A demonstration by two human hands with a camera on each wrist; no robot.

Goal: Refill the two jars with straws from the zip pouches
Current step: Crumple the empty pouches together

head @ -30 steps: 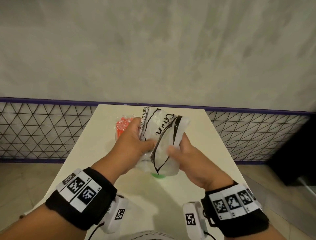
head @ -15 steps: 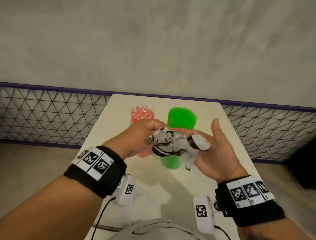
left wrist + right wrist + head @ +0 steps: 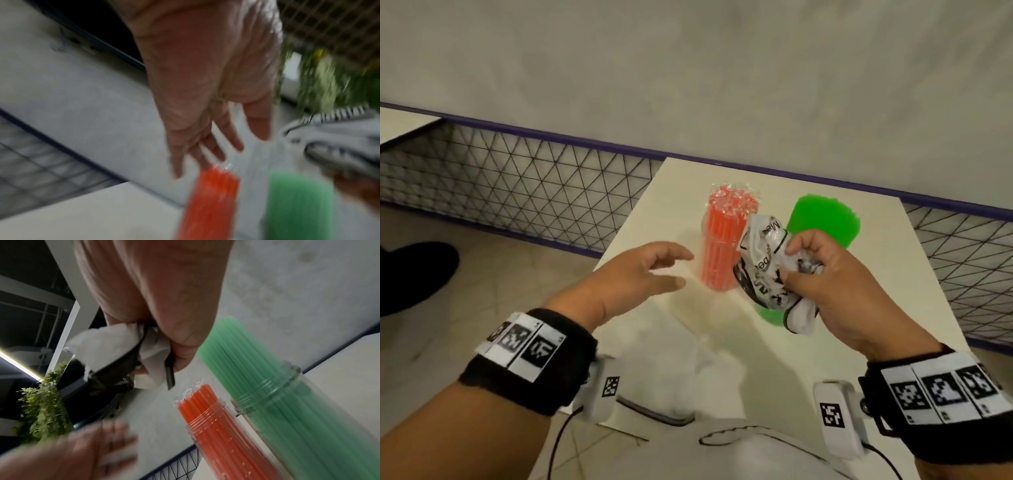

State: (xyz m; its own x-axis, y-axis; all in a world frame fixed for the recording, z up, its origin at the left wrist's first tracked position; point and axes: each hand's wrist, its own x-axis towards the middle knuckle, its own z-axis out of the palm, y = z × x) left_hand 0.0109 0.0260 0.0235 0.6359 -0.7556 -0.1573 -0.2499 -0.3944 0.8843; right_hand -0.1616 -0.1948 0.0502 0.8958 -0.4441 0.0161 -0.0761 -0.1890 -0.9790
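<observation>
Two clear jars stand side by side on the cream table [image 3: 859,349]. The left jar [image 3: 720,240] holds orange straws [image 3: 216,421] still in a clear wrapper. The right jar [image 3: 823,222] is packed with green straws [image 3: 287,402]. My right hand [image 3: 822,274] grips a crumpled white zip pouch [image 3: 770,267] with black print, held in front of the jars. The pouch [image 3: 121,344] bulges out of my fist in the right wrist view. My left hand [image 3: 650,270] hovers over the table's left edge, fingers spread and holding nothing, just left of the orange straws [image 3: 211,201].
A second flat whitish pouch [image 3: 661,387] lies on the table near me. A black wire-mesh fence [image 3: 524,192] with a purple rail runs behind and beside the table, under a grey wall. A dark shoe [image 3: 410,270] is on the tiled floor at left.
Both hands were crumpling the pouch together. Now my left hand has let go and moved left, open, while my right hand alone keeps the balled pouch. The view has shifted left.
</observation>
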